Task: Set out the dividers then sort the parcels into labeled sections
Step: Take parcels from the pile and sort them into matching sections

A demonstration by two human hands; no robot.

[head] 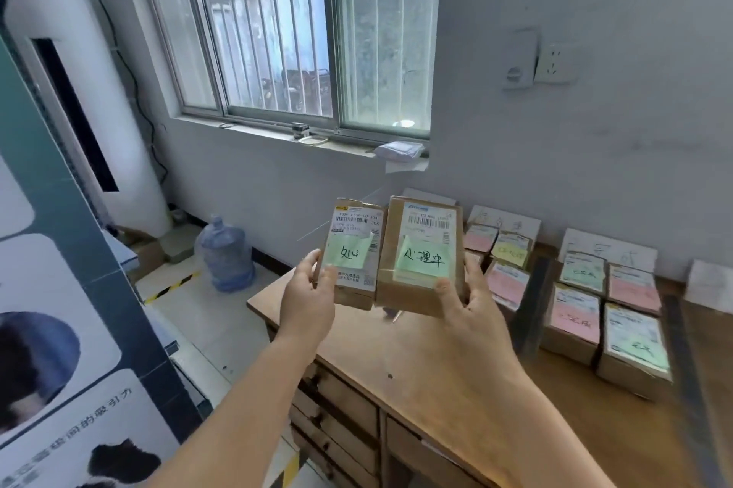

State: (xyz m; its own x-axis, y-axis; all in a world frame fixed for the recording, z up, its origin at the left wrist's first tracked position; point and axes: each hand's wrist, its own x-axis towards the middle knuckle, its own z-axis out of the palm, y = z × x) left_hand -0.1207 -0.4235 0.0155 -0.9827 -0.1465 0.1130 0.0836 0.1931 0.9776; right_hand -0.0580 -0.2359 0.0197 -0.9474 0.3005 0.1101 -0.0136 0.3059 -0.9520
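Sorting step: left hand (307, 299) grips a small parcel (354, 253), right hand (472, 307) a larger parcel (421, 255), fingers curled round each, raised above the desk (400, 345). Green notes match; next, the section right of the fingers, probably.

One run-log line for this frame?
left hand: holds small parcel | right hand: holds larger parcel | both green-noted, above desk | sorting unfinished

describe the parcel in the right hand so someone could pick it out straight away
Above the near-left corner of the wooden desk, two hands hold up a brown parcel each. The right hand grips the larger parcel. Unlike the smaller parcel in the left hand, its shipping label has a blue header.
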